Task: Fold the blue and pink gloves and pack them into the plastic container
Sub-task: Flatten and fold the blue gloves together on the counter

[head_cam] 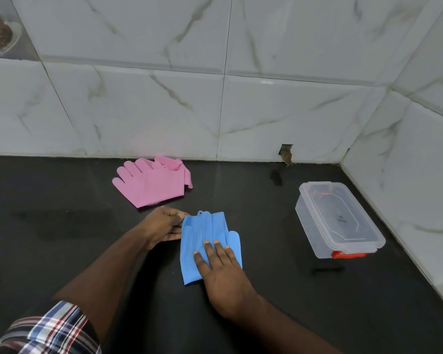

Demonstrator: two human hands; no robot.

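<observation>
Marble-patterned wall tiles (164, 103) backed a dark countertop (62, 238) that ran into a corner at about two o'clock, and all the task's things lay on that counter. At the centre, toward six o'clock, the blue gloves (210, 241) lay flat with their fingers pointing away from the person and the cuff end nearest the body. The right hand (220, 274) rested on the near half, palm down and fingers spread and flat, clamped on nothing; it seemed to be pinning the rubber so it would not slide or spring up. The left hand (164, 228), coming in from eight o'clock below a plaid sleeve (51, 330), had its fingers curled together at the left edge of the blue gloves, apparently pinching that edge, though how much it held could not be told. That pairing read as the start of a fold, one hand anchoring while the other lifted a side over. The pink gloves (151, 181) sat at eleven o'clock, close to the wall and well apart from the hands, loosely stacked and seemingly not yet folded tight. The plastic container (339, 221) stood at three o'clock with its clear lid on and a red latch (348, 254) at its near end, so it would probably need opening before anything went in.
</observation>
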